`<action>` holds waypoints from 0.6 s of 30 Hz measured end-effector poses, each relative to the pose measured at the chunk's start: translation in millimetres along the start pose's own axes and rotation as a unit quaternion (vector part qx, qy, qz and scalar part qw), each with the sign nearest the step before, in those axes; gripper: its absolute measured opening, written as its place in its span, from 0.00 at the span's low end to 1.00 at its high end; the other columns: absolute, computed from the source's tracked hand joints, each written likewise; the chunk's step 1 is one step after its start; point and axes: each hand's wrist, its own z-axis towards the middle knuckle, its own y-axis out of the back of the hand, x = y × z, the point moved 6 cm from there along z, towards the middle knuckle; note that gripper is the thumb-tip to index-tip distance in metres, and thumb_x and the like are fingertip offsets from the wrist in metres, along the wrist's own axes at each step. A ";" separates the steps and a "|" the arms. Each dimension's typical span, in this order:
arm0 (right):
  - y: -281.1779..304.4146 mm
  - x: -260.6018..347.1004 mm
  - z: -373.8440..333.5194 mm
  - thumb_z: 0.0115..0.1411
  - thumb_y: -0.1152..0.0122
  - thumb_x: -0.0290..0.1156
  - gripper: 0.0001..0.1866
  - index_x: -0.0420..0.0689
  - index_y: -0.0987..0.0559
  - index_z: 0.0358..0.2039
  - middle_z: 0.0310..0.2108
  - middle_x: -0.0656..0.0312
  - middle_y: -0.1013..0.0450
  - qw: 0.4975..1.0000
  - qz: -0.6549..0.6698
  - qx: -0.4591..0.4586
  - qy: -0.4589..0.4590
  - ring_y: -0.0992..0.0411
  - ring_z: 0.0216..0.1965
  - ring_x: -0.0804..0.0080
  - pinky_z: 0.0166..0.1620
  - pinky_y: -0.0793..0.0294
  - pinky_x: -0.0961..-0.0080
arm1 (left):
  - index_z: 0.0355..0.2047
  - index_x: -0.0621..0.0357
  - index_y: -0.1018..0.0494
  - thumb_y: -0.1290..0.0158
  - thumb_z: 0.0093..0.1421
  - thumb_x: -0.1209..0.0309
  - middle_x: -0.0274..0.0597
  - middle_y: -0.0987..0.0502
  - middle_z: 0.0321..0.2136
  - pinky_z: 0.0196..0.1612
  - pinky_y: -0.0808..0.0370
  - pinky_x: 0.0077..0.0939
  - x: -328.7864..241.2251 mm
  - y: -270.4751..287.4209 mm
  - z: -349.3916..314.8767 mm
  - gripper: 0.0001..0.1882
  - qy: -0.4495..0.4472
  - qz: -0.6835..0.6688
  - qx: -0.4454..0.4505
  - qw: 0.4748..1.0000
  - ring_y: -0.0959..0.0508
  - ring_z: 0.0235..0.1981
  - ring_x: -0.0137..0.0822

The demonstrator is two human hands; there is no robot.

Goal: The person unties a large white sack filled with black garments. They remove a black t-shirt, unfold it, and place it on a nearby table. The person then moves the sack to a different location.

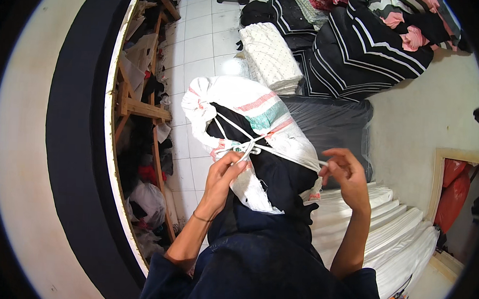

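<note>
A white woven sack (236, 90) with red and green stripes stands in front of me, packed with black cloth (281, 175) that shows through its gaping mouth. White cord (232, 123) runs across the opening and meets in a loose knot or loop (248, 148) near the middle. My left hand (223, 175) pinches the cord just beside that knot. On the other side, my right hand (347, 174) has its thumb and fingers closed on another stretch of cord, which is pulled fairly straight toward the knot.
Folded dotted white cloth (270, 54) and black striped bundles (356, 53) are piled beyond the sack. Long white rolls (375, 225) lie at my right. A table with dark cloth (75, 115) runs along my left, with a wooden frame (140, 108) and scraps below. White tiles (199, 33) cover the floor.
</note>
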 end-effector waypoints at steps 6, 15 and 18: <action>-51.3 -11.5 22.8 0.71 0.30 0.31 0.13 0.40 0.15 0.52 0.33 0.61 0.17 0.992 -0.118 0.025 0.032 0.18 0.40 0.75 0.53 0.21 0.72 | 0.46 0.63 0.17 0.40 0.77 0.70 0.28 0.21 0.35 0.33 0.35 0.17 -23.5 -7.8 -25.8 0.08 0.202 0.048 0.042 0.977 0.29 0.28 0.16; -125.9 8.7 66.3 0.67 0.26 0.32 0.24 0.48 0.17 0.63 0.69 0.51 0.26 0.948 -0.214 0.077 0.221 0.25 0.66 0.54 0.69 0.28 0.58 | 0.58 0.62 0.20 0.21 0.56 0.44 0.38 0.20 0.29 0.32 0.29 0.23 -187.1 94.2 -167.0 0.42 -0.449 0.070 -0.012 0.891 0.24 0.25 0.25; -173.3 7.8 66.1 0.69 0.26 0.37 0.28 0.52 0.20 0.69 0.72 0.55 0.28 0.913 -0.231 0.178 0.286 0.27 0.69 0.52 0.72 0.32 0.55 | 0.57 0.63 0.24 0.31 0.64 0.44 0.40 0.21 0.33 0.40 0.29 0.27 -264.8 112.3 -221.4 0.36 -0.535 0.100 -0.023 0.838 0.24 0.30 0.30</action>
